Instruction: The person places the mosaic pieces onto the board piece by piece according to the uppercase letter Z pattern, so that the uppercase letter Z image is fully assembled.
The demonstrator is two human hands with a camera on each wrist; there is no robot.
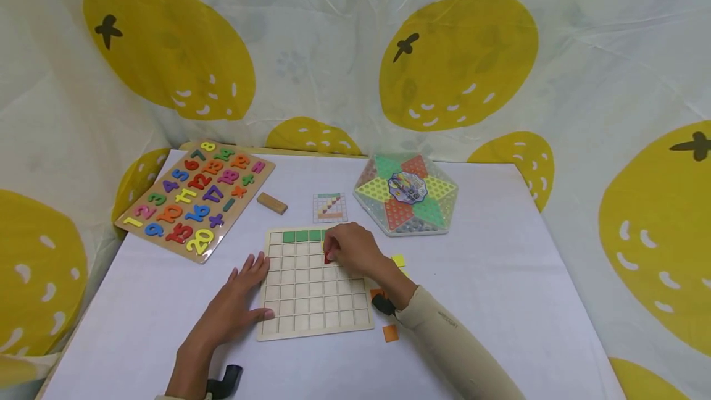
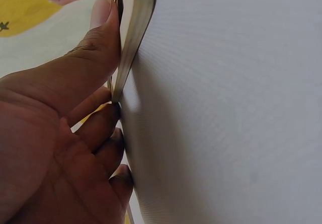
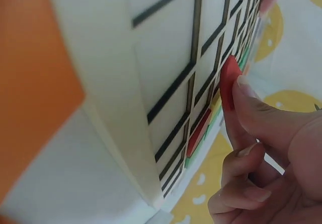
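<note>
A square wooden grid board (image 1: 315, 332) lies on the table with several green tiles (image 1: 302, 236) in its far row. My right hand (image 1: 355, 249) pinches a small red tile (image 3: 230, 83) between thumb and finger, close over the squares near the far side. In the right wrist view another red tile (image 3: 198, 132) lies in the grid, and a bit of yellow tile (image 3: 216, 105) shows beyond it. My left hand (image 1: 236, 298) rests against the board's left edge, fingers spread, with the thumb at its near left corner.
Orange tiles (image 1: 390, 333) and yellow tiles (image 1: 398, 260) lie right of the board. Behind it are a printed pattern card (image 1: 329, 215), a small wooden block (image 1: 272, 203) and a hexagonal marble game (image 1: 428, 218). A number puzzle board (image 1: 194, 205) sits at the left.
</note>
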